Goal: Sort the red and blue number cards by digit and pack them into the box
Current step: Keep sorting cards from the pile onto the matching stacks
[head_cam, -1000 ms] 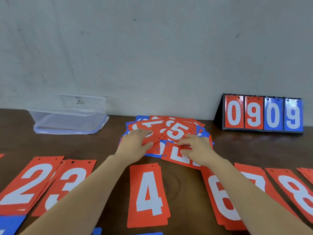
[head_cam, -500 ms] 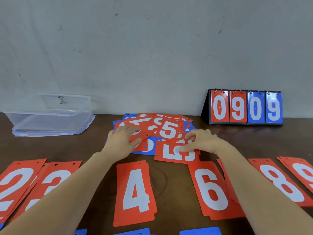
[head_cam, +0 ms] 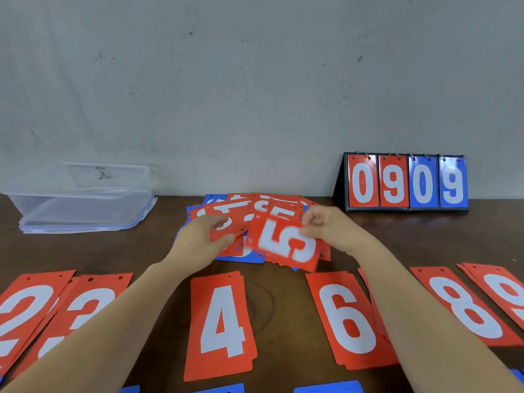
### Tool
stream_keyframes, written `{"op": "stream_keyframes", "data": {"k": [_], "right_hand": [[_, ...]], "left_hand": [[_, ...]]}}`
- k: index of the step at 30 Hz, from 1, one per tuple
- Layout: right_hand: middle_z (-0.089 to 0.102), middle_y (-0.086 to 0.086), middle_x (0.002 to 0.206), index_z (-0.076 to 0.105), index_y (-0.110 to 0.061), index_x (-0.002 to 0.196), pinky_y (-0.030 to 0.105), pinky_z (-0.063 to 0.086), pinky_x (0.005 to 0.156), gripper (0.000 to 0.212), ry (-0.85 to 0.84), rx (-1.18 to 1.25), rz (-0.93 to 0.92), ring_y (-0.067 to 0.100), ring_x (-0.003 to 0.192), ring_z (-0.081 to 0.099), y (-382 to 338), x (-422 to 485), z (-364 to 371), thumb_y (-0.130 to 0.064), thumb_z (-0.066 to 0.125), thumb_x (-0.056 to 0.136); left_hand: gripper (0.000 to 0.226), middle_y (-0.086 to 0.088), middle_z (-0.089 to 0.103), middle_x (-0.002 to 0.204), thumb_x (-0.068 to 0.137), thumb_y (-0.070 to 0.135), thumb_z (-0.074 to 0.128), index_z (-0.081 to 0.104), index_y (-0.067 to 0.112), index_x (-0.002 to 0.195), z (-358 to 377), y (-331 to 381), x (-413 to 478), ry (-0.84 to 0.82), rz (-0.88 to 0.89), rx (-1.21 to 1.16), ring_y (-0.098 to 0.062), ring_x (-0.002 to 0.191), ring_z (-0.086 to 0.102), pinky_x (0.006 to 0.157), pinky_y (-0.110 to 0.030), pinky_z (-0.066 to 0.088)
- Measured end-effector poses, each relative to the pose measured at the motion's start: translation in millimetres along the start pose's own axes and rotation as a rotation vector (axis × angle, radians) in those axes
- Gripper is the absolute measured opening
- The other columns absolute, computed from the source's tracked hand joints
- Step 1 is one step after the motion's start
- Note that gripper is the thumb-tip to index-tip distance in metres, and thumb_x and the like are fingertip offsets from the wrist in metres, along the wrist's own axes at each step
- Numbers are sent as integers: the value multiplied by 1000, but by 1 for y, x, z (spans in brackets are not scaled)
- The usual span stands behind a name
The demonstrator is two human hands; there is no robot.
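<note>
Only the person's two arms show, and both are bare along all that is in view. The left forearm (head_cam: 113,321) and the right forearm (head_cam: 425,313) are smooth, slim and evenly rounded, broad where the picture's lower edge cuts them off and tapering steadily to narrow wrists. The left hand (head_cam: 198,242) is small and fairly crisp, with a rounded back, a short thick thumb (head_cam: 225,239) and soft folds at the knuckles. The right hand (head_cam: 331,229) is of like build, its knuckles showing as low ridges, but its fingertips (head_cam: 312,221) are smeared by blur, so the nails cannot be made out.
</note>
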State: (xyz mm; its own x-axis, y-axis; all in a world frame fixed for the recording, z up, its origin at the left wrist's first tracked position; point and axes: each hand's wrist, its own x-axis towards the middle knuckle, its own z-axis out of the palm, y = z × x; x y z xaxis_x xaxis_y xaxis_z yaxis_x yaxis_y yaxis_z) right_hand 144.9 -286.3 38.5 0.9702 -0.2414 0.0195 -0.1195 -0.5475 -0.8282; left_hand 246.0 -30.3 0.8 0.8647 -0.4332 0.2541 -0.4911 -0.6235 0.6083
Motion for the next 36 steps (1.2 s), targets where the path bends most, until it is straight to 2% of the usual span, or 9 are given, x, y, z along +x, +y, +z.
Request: {"op": "stream_keyframes", "data": {"k": [4,9,11,13,17,25,30,34,36], "right_hand": [[67,7,76,60,-12,75,27,53,62,16,196,598,94,20,70,63,-14,10,12,-6,68,86],[69,-4,75,64,-17,74,20,47,65,14,42,462,132,6,69,61,-25,25,54,-21,72,85],[70,2,91,69,-15,85,28,50,84,27,218,291,196,10,86,63,-18,36,51,-42,70,84],[63,5,118,68,-16,105,41,38,101,62,389,-217,358,22,117,51,-6,48,48,-71,60,77],[35,11,147,37,-15,141,43,26,108,109,306,-614,464,29,136,30,6,61,59,-89,53,63],[52,6,132,49,-19,129,43,30,103,58,405,-500,496,26,126,41,19,72,42,-53,66,84],[64,4,113,63,-15,113,37,45,93,28,581,64,460,26,108,58,21,64,21,-36,57,96],[68,8,99,63,-8,108,38,55,81,27,498,728,406,21,87,66,-14,57,3,-27,67,90],[70,5,90,65,-10,102,33,53,67,20,376,801,295,16,77,67,-35,49,15,-22,70,88]], "left_hand": [[72,6,64,124,72,43,83,54,20,134,-3,17,-1,-144,-180,-621,-12,113,62,98,-29,50],[29,-3,73,112,87,24,71,67,14,114,7,28,9,-22,-265,-797,-19,98,71,91,-38,56],[9,-3,73,106,91,17,67,68,20,100,3,20,12,55,-298,-724,-17,90,71,81,-32,57],[8,-1,71,104,92,16,66,67,21,98,-6,9,12,90,-314,-646,-13,84,69,74,-26,55],[37,-4,68,119,91,24,67,62,13,126,-16,-7,9,90,-422,-575,-24,105,67,91,-39,55],[44,-6,67,124,90,27,66,59,13,131,-25,-9,4,71,-459,-586,-25,108,67,97,-46,53],[42,-6,68,122,90,27,66,60,13,129,-27,-5,4,55,-451,-578,-25,107,68,95,-44,54],[35,0,71,110,89,31,68,63,16,120,-27,0,7,58,-432,-622,-22,92,71,86,-41,58],[26,3,71,102,89,33,67,63,20,112,-27,7,7,55,-414,-648,-18,85,71,76,-34,58]]}}
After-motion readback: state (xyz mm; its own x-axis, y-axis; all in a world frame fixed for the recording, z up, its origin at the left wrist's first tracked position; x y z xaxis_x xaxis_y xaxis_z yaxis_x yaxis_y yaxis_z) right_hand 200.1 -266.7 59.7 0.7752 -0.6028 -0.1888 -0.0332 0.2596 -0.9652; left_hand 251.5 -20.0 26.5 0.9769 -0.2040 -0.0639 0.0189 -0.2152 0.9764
